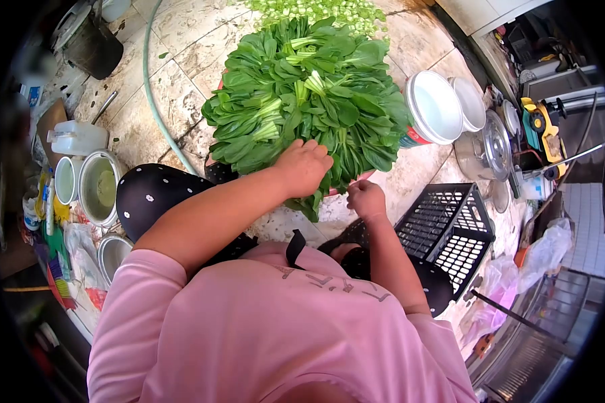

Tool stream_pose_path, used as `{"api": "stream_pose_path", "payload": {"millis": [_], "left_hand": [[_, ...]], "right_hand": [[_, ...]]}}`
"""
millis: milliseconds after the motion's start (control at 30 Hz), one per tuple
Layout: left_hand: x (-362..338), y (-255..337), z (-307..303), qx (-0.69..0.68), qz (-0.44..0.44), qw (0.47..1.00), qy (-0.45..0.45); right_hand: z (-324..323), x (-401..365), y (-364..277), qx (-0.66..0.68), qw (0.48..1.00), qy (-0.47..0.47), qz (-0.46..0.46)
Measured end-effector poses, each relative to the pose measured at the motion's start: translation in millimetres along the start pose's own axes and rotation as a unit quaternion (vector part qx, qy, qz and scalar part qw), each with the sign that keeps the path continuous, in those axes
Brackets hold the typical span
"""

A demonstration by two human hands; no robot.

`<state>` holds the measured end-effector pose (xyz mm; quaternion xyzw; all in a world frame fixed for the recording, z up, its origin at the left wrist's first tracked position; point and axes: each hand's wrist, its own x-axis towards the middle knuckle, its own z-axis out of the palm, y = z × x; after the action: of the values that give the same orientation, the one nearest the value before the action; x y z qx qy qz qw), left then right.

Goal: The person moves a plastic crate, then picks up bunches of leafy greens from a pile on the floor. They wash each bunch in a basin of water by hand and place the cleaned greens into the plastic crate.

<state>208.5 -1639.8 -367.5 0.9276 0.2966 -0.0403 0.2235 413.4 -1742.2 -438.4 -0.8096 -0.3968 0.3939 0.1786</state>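
A big heap of leafy greens, with spoon-shaped dark leaves and pale green stems like bok choy, rises in front of me. It stands in a reddish tub, of which only bits of rim show. My left hand lies at the near edge of the heap, fingers curled down round some leaves; a few leaves hang below it. Just right of the hanging leaves is my right hand, closed with fingertips pinched together. Anything between those fingertips is too small to make out.
Chopped green pieces lie on the tiled floor beyond the heap. White buckets stand close on the right, with a black plastic crate nearer me. A green hose runs along the left, past several tubs.
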Motion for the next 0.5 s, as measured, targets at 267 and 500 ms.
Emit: {"api": "stream_pose_path", "payload": {"millis": [267, 500], "left_hand": [[37, -31, 15, 0.089, 0.018, 0.988, 0.121], [63, -39, 0, -0.057, 0.081, 0.948, 0.301]], "right_hand": [[-4, 58, -52, -0.209, 0.952, 0.133, -0.180], [2, 88, -48, -0.276, 0.950, 0.062, -0.136]]}}
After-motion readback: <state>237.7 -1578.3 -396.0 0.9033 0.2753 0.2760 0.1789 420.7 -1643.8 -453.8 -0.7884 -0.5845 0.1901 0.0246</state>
